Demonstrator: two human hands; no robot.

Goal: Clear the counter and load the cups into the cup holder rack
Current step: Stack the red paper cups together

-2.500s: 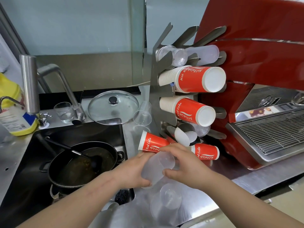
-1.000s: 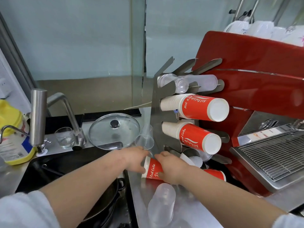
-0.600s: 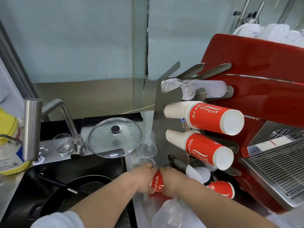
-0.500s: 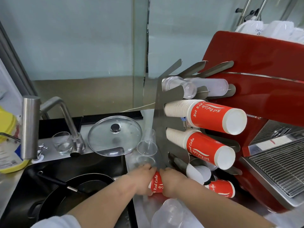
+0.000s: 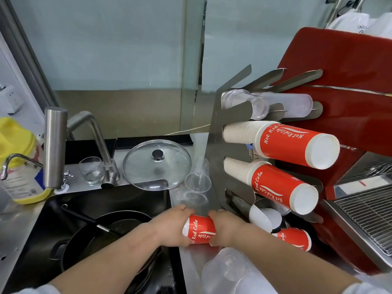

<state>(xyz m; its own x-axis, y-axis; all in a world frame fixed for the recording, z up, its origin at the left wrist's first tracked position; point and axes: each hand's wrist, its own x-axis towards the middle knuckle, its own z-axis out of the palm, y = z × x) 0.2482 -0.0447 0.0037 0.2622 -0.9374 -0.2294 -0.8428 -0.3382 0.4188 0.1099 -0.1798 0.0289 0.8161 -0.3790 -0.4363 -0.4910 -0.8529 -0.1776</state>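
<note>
Both my hands hold a red paper cup point(image 5: 199, 232) lying on its side on the steel counter point(image 5: 191, 270). My left hand point(image 5: 172, 227) grips its open end and my right hand point(image 5: 224, 228) grips its other end. Just behind stands the steel cup holder rack point(image 5: 214, 158). It carries clear plastic cups point(image 5: 275, 103) on top and two stacks of red cups point(image 5: 282, 143), point(image 5: 273, 184) below. Another red cup point(image 5: 294, 240) lies at the rack's foot. A stack of clear cups point(image 5: 224, 270) lies on the counter in front of my hands.
A clear cup point(image 5: 198, 177) lies on its side left of the rack, beside a glass pot lid point(image 5: 157, 164). The black sink point(image 5: 63, 209) at left holds a frying pan point(image 5: 110, 230). A tap point(image 5: 55, 145), a small glass point(image 5: 91, 170), a yellow bottle point(image 5: 17, 160) and a red coffee machine point(image 5: 350, 124) surround the area.
My hands let go of the clear cup stack, which now lies on the counter. Both hands then moved up to the red cup at the rack's foot and took hold of it.
</note>
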